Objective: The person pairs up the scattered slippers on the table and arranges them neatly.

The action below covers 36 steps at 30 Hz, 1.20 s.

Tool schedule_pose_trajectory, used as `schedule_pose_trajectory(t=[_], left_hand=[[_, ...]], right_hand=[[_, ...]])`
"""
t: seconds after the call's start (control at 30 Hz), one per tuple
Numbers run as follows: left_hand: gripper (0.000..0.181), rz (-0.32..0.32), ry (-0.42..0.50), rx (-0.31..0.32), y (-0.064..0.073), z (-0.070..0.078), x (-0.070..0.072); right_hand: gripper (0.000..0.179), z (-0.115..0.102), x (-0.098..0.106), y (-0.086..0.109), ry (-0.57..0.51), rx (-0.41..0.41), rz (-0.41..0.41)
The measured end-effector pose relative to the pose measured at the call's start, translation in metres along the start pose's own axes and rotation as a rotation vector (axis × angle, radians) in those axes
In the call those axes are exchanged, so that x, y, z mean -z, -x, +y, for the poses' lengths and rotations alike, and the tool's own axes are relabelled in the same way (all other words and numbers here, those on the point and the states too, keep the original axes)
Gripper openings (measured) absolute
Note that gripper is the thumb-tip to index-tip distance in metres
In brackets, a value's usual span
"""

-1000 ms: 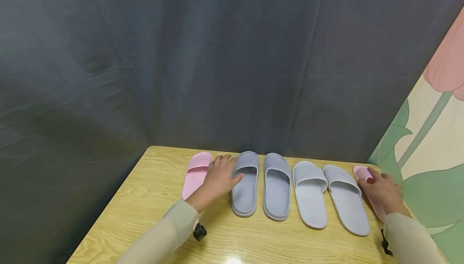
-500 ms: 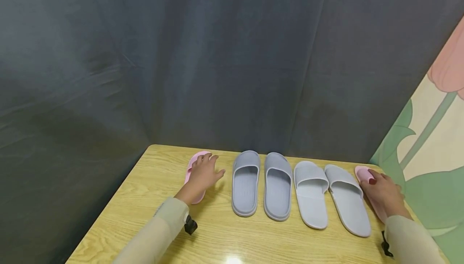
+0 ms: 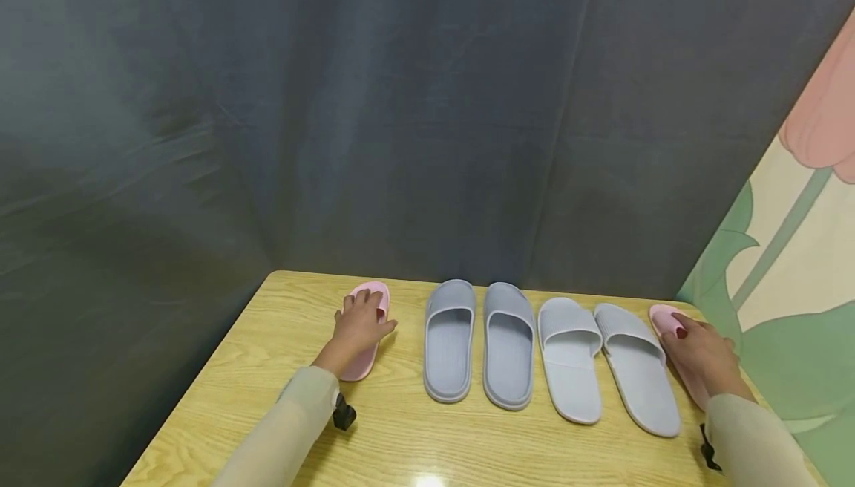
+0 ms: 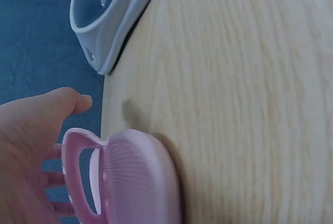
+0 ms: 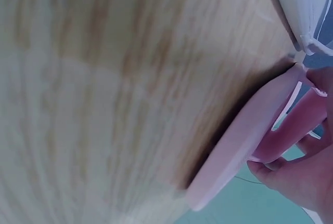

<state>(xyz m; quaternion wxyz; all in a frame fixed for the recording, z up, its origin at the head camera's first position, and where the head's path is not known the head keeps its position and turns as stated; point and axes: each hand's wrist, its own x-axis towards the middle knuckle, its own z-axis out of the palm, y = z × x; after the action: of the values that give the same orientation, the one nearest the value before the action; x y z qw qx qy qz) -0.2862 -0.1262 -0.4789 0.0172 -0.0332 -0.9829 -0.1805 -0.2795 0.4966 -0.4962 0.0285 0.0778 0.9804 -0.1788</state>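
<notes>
A pink slipper (image 3: 361,361) lies at the left end of a row on the wooden table. My left hand (image 3: 357,326) is over its strap, fingers spread and thumb held out to the side. From the left wrist view, the thumb (image 4: 73,101) stands apart from that slipper's strap (image 4: 78,174), and the fingers show behind it. At the far right end is another pink slipper (image 3: 688,372), whose strap (image 5: 299,125) my right hand (image 3: 701,353) grips, fingers and thumb at its edges. Part of this slipper is hidden under the hand.
Between the hands, two grey-blue slippers (image 3: 449,353) stand side by side. Right of them are two pale grey slippers (image 3: 576,379), slightly turned. A dark curtain (image 3: 414,116) hangs behind the table (image 3: 401,442). A wall with a painted flower (image 3: 811,127) borders the right side.
My left hand has moved left from beside the left grey-blue slipper to over the pink slipper's strap. My right hand has stayed at the right pink slipper.
</notes>
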Motion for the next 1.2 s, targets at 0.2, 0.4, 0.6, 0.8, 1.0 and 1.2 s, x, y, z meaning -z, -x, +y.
schedule_pose_trajectory(t=[0.2, 0.4, 0.6, 0.8, 1.0, 1.2], left_hand=[[0.066, 0.033, 0.005, 0.004, -0.004, -0.005, -0.007], [0.056, 0.043, 0.013, 0.015, -0.006, -0.009, -0.012], [0.052, 0.034, 0.029, 0.036, -0.008, -0.008, -0.014], [0.047, 0.037, 0.022, 0.041, -0.013, -0.008, -0.016], [0.048, 0.041, 0.018, 0.051, -0.013, -0.008, -0.016], [0.047, 0.038, 0.016, 0.048, -0.015, -0.008, -0.015]], right_hand=[[0.069, 0.000, 0.001, -0.002, 0.021, 0.015, -0.008], [0.065, 0.002, 0.000, -0.002, 0.045, 0.037, -0.013], [0.063, 0.003, 0.002, -0.004, 0.057, 0.049, -0.001], [0.065, 0.002, 0.004, -0.004, 0.054, 0.037, -0.034], [0.065, 0.001, 0.005, -0.003, 0.051, 0.060, -0.020], [0.071, 0.001, 0.004, -0.001, 0.018, 0.044, -0.014]])
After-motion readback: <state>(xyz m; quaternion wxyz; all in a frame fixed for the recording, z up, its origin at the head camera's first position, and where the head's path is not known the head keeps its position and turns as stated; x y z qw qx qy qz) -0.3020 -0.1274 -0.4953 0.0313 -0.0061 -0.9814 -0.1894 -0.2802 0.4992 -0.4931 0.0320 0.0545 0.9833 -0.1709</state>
